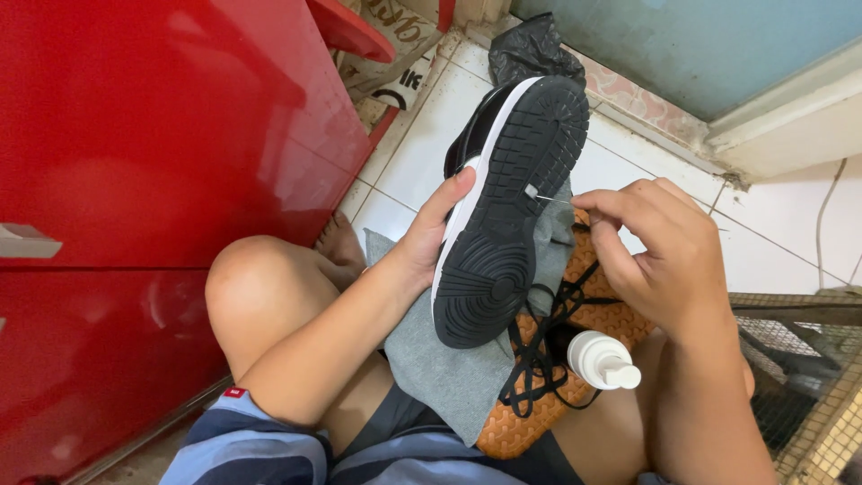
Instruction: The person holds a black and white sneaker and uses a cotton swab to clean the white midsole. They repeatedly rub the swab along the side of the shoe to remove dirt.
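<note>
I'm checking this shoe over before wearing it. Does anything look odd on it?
Yes. A thin pin held by the right hand touches the sole, and the laces hang loose, out of the shoe.

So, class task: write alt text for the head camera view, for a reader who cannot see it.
The left hand holds a black sneaker sole-up while the right hand pokes a thin pin at its tread, above a grey cloth and white pump bottle.

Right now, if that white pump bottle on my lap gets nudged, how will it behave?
The white pump bottle lies on its side on the laces, so its round body probably rolls. It looks like small, light plastic, likely easy to knock off.
</note>
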